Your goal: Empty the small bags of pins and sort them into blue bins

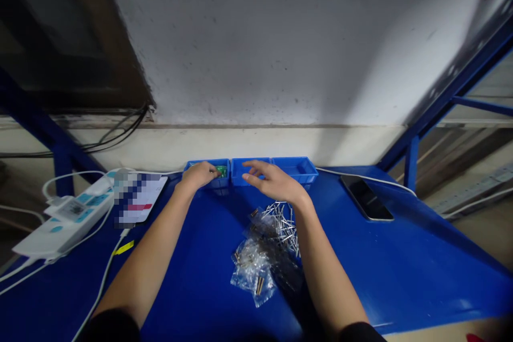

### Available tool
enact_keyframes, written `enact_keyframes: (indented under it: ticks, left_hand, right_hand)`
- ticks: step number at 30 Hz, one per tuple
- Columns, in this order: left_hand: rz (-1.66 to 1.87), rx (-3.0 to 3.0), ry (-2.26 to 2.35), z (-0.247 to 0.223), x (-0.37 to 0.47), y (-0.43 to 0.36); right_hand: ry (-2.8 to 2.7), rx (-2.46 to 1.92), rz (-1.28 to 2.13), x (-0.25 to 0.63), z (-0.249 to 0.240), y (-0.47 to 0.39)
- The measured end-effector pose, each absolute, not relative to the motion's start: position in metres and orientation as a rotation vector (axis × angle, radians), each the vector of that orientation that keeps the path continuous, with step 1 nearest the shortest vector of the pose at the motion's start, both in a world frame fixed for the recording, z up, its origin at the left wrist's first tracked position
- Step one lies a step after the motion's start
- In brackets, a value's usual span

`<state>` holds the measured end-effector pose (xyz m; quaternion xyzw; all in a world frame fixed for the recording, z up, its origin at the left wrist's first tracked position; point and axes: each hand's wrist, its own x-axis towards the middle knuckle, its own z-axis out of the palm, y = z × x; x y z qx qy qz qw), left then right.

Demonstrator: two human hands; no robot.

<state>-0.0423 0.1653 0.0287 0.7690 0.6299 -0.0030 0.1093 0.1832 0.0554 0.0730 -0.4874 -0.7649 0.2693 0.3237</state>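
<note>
My left hand (197,175) reaches over the left blue bin (220,184), its fingers bent together at some small green items (221,171) inside. What they pinch, if anything, is too small to make out. In front of the middle blue bin (240,177) hovers my right hand (273,180), thumb and fingers apart with nothing between them. Under my right forearm lies a loose pile of silver nail-like pins (284,224). Beside the pile are clear plastic bags (253,264) with small brownish cylindrical pieces in them.
A third blue bin (298,166) adjoins the middle one on the right. A dark phone (366,197) lies on the blue table (417,256). At left are a white power strip (66,222), a lit phone-like screen (144,197) and white cables (105,272). A wall stands behind.
</note>
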Motion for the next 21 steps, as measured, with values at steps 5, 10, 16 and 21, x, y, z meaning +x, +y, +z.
enact_keyframes:
  ticks: [5,10,16,21]
  left_hand:
    - [-0.222,2.27,1.844,0.044,-0.034,0.187]
    - [-0.355,2.315,1.77,0.055,-0.022,0.198]
    - [-0.239,2.384,1.724,0.049,-0.031,0.189]
    - [-0.059,2.439,1.5,0.045,-0.059,0.172]
  right_hand:
    - [-2.151,-1.354,0.736,0.193,0.035,0.049]
    - [-2.105,-1.554,0.642,0.204,0.0,0.029]
    - [-2.207,-1.66,0.529,0.201,-0.007,0.014]
    - [-2.302,-1.708,0.526,0.195,-0.012,0.012]
